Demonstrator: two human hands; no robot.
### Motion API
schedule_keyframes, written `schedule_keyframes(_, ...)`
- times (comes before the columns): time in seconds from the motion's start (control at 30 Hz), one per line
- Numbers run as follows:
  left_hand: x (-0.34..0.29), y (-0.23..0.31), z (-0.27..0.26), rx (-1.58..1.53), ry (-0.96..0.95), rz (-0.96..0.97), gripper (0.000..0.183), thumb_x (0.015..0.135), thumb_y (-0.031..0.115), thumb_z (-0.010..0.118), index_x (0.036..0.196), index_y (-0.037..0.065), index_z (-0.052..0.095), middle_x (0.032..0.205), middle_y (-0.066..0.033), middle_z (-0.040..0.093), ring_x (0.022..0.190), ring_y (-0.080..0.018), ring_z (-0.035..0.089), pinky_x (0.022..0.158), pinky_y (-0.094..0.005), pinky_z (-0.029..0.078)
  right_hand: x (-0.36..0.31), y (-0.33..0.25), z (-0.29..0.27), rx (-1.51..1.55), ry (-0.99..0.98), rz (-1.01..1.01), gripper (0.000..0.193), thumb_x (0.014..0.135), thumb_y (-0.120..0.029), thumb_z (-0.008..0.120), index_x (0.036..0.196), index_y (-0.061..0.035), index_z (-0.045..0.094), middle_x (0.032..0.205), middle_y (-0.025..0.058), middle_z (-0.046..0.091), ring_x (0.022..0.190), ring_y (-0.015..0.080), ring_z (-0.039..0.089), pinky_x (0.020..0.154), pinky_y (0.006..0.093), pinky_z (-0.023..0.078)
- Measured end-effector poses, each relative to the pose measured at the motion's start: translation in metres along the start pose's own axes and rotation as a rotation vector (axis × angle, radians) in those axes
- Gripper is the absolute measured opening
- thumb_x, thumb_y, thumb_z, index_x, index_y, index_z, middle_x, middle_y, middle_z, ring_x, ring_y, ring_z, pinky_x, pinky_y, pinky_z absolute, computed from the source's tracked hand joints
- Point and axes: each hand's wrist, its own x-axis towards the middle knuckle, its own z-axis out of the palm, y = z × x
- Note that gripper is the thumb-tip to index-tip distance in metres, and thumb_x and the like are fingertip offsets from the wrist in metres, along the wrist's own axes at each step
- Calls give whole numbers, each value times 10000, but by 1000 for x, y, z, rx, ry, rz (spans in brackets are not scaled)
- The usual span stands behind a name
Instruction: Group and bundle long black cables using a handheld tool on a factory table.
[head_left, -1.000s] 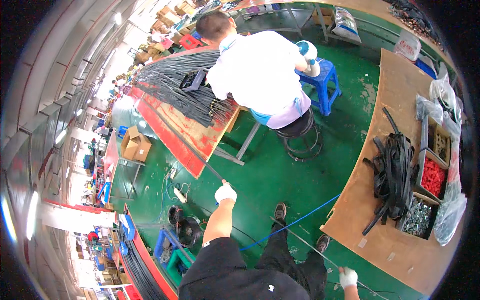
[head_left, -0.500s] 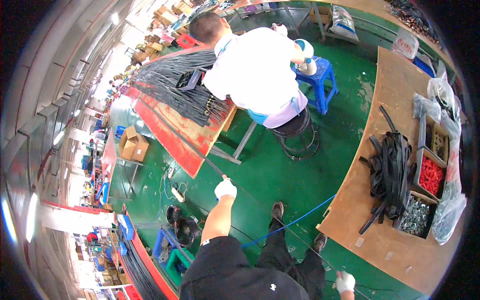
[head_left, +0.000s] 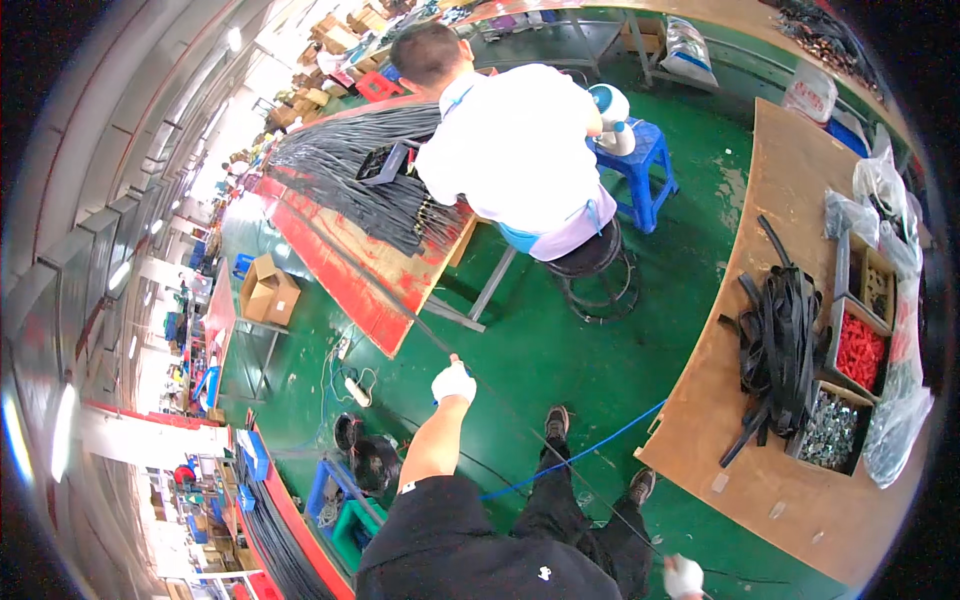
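Observation:
My left hand (head_left: 454, 383), in a white glove with bare fingertips, is closed around a long dark cable (head_left: 400, 310). The cable stretches back over the red-topped table (head_left: 345, 272) ahead. From that hand a thin dark cord (head_left: 600, 492) runs down and right, across my legs, to my right hand (head_left: 683, 577). This hand is also gloved, low at the right near the picture's lower edge, and its fingers are curled around the cord. Many black cables (head_left: 340, 160) lie bundled on the far part of the table.
A co-worker in white (head_left: 520, 150) sits on a black stool (head_left: 590, 265) ahead. A blue stool (head_left: 640, 165) carries a white device. At right, a brown table (head_left: 700, 400) holds black straps (head_left: 780, 345) and parts bins (head_left: 860, 350). A blue hose (head_left: 610, 432) crosses the green floor.
My right hand has shifted slightly down and left. My left hand stays nearly in place on the cable. The co-worker's raised gloved hand has dropped out of sight.

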Motion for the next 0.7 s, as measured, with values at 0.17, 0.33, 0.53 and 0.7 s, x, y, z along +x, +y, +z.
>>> schedule_keyframes(0.17, 7, 10, -19, -5, 61, -27, 739, 938, 226, 600, 1619, 45, 379, 1108, -188, 763, 1023, -343, 751, 886, -452, 595, 108, -202, 21, 101, 133, -313, 435, 1028, -479, 534, 994, -82, 709, 916, 255, 732, 929, 481, 699, 803, 570, 545)
schedule_keyframes(0.33, 11, -33, -10, 27, 31, -75, 747, 945, 225, 593, 1627, 31, 357, 1107, -187, 762, 1004, -338, 755, 873, -450, 597, 37, -127, -24, 35, -84, -103, 466, 1010, -490, 549, 983, -59, 725, 956, 255, 738, 966, 477, 697, 847, 552, 543)
schedule_keyframes(0.53, -1, -28, 2, -48, 12, -44, 763, 927, 235, 600, 1625, 36, 366, 1135, -188, 759, 1022, -341, 752, 875, -457, 597, -64, -1, -25, 230, -210, 49, 358, 1032, -308, 630, 1244, -34, 722, 1170, 310, 701, 1110, 430, 677, 968, 423, 506)
schedule_keyframes(0.7, -6, -20, -14, -53, 12, 5, 729, 943, 243, 571, 1625, 69, 382, 1134, -190, 760, 1021, -346, 751, 879, -461, 598, 67, -203, -5, 104, 11, -187, 453, 1017, -452, 551, 1014, -44, 747, 996, 283, 723, 990, 475, 690, 859, 555, 540)
